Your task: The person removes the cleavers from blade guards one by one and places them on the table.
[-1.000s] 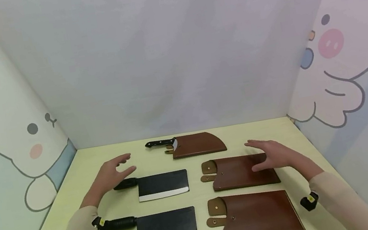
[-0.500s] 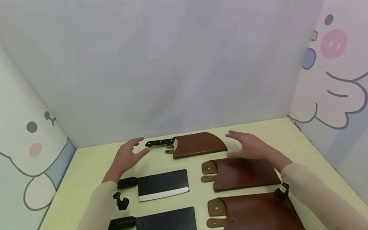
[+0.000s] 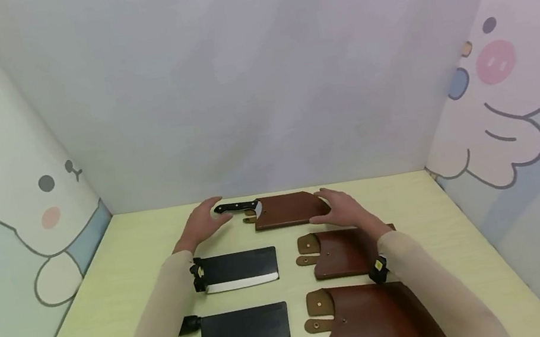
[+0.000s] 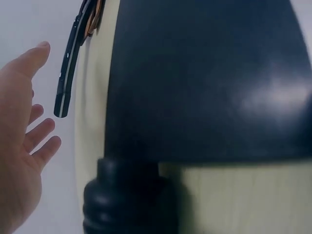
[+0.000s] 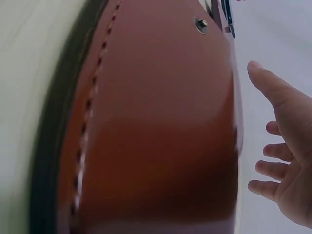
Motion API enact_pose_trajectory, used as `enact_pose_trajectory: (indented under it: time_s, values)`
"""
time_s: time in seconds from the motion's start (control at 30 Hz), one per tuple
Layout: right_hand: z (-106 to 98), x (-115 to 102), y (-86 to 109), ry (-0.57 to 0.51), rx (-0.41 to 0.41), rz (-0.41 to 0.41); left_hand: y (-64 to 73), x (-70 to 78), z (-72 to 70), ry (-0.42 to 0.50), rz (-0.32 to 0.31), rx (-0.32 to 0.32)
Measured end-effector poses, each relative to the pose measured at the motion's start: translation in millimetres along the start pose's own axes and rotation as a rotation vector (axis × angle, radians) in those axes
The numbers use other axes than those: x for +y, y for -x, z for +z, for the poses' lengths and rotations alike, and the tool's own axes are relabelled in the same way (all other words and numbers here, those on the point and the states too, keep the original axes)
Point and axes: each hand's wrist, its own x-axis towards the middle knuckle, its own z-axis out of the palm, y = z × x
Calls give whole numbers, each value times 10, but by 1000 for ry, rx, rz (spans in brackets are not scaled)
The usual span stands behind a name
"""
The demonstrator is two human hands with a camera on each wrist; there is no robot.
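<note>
At the back of the table lies a knife with a black riveted handle [image 3: 236, 206], its blade inside a brown leather sheath [image 3: 285, 210]. My left hand [image 3: 201, 226] is beside the handle's end, thumb and fingers spread; the left wrist view shows a gap between the hand [image 4: 22, 131] and the handle [image 4: 68, 68]. At the sheath's right end is my right hand [image 3: 343, 209], fingers extended; whether it touches the leather cannot be told. A cleaver [image 3: 238, 267] lies under the left forearm, its handle hidden in the head view. The right forearm partly covers a second sheath [image 3: 341, 252].
Nearer the front lie another cleaver [image 3: 245, 332], its handle partly behind the left sleeve, and a larger brown sheath [image 3: 372, 316] with two snap straps. A pale wall [image 3: 253, 75] borders the yellow table [image 3: 85, 321] at the back, with printed walls on both sides.
Both hands have moved forward and inward, the left to the knife handle's end and the right to the back sheath's right end. The cleavers and sheaths have stayed in place.
</note>
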Motion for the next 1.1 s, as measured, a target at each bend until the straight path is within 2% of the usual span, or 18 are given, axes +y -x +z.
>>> enact_pose_trajectory:
  time_s: [0.33,0.57,0.83,1.1]
  values:
    - [186,-54,-178,-36,-38,75,-181,-43,140,83,-30,-24]
    - [226,-114,-214,9,-40,91,-218,-66,208,13,-35,-44]
    - [260,-89,-207,25,-53,104,-249,-51,227,-8,-58,-41]
    - [245,-74,-186,26,-46,102,-220,-17,230,-21,-60,-13]
